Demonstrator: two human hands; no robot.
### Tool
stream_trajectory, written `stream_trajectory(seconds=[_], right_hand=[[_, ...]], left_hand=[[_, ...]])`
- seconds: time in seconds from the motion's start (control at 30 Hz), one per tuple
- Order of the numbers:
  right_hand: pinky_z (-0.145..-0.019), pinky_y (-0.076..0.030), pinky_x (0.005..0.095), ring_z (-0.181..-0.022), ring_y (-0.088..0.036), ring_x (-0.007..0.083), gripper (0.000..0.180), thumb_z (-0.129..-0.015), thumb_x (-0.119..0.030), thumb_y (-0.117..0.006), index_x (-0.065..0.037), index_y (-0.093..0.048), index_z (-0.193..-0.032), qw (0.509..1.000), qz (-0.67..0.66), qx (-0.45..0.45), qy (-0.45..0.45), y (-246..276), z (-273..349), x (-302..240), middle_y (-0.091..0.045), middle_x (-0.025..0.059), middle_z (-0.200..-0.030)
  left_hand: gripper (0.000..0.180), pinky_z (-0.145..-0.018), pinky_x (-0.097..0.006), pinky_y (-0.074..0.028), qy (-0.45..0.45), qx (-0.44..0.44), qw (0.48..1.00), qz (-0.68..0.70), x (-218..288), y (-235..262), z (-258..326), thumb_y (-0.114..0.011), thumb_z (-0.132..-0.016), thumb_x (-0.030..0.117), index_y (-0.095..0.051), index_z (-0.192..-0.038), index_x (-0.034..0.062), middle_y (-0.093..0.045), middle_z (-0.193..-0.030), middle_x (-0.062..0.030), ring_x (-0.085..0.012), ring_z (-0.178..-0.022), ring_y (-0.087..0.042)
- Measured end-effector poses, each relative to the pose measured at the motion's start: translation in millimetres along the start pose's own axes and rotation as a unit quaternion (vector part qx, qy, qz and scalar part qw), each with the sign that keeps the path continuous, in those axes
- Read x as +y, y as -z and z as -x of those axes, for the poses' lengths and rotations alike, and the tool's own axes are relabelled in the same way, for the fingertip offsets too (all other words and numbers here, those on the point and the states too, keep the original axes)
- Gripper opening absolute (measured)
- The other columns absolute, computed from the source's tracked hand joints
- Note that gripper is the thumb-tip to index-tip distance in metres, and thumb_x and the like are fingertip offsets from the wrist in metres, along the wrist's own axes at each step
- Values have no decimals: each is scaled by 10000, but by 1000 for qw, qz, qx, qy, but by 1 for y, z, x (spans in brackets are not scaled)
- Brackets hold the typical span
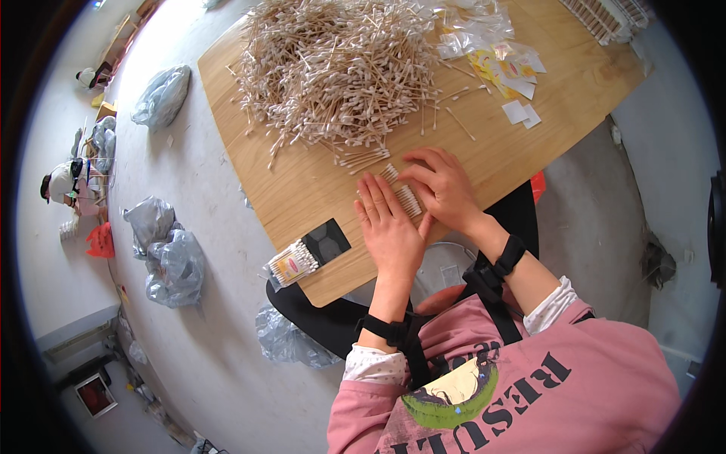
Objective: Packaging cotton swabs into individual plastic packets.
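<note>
A row of cotton swabs point(409, 201) lies on the wooden table between my hands, lined up side by side. My left hand point(392, 231) is flat along the row's left side, fingers stretched out and covering part of it. From the right, my right hand point(446, 188) arches over the row with its fingers bent and apart, their tips by the swabs. Whether any swab is pinched under the fingers is hidden. Just beyond my fingers, a large heap of loose cotton swabs point(340, 72) spreads over the far part of the table, with a few strays at its edge.
A filled pack of cotton swabs point(292, 265) sits beside a black flat object point(327, 240) at the near left corner. Clear bags point(476, 30) and yellow-white cards point(507, 72) lie far right. Grey plastic bags point(174, 265) stand on the floor; another person point(72, 185) is at far left.
</note>
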State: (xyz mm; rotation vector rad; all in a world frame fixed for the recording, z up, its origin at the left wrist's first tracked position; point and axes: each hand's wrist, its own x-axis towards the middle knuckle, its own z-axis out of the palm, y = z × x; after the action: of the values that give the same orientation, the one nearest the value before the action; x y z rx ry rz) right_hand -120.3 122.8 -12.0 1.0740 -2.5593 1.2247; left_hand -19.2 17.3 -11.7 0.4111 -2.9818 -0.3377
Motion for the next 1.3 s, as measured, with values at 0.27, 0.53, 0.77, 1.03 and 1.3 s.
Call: stream_trajectory(seconds=[0.27,0.53,0.77,1.03,1.3], right_hand=[[-972,-430,429,-1183,-541,296,56,-788,-135,-705,-98,-695,-829,1000,-4,-23,-11,3,-17,-9,-631,66,-1185],[-1002,-414,438,-1204,-531,298,58,-789,-95,-696,-71,-681,-840,993,98,28,56,-17,-54,-9,-634,89,-1137],[-968,-434,321,-1102,-590,225,180,-958,-185,-633,-56,-645,-1084,936,-265,135,-190,-12,-17,-12,-632,87,-1125],[-1048,-381,289,-1216,-527,156,370,-1065,-311,-486,-16,-543,-1283,838,-464,73,-278,-31,15,-51,-587,81,-1258],[-1198,-260,453,-1458,-295,354,477,-943,-96,-533,-2,-441,-1402,995,101,-16,-21,-44,-10,-46,-404,193,-1498]], left_hand=[[1031,-1227,-484,-127,5,-3,1000,8,1,1,0,-600,-871,581,-209,-1511,-126,-164,-1612,-284,-398,-1520,-119],[1008,-1228,-486,-99,26,-9,999,42,2,9,5,-612,-884,563,-221,-1508,-125,-142,-1611,-298,-413,-1520,-92],[688,-1230,-424,-122,156,165,806,547,-21,17,5,-417,-1062,406,-240,-1528,-67,-247,-1606,-222,-303,-1513,-185],[644,-1230,-396,-136,160,217,646,714,1,10,1,-327,-1078,445,-272,-1525,-15,-311,-1588,-169,-252,-1501,-234],[647,-1223,-390,-149,206,250,651,686,-2,19,22,-340,-1067,474,-298,-1512,6,-335,-1577,-163,-240,-1490,-263]])
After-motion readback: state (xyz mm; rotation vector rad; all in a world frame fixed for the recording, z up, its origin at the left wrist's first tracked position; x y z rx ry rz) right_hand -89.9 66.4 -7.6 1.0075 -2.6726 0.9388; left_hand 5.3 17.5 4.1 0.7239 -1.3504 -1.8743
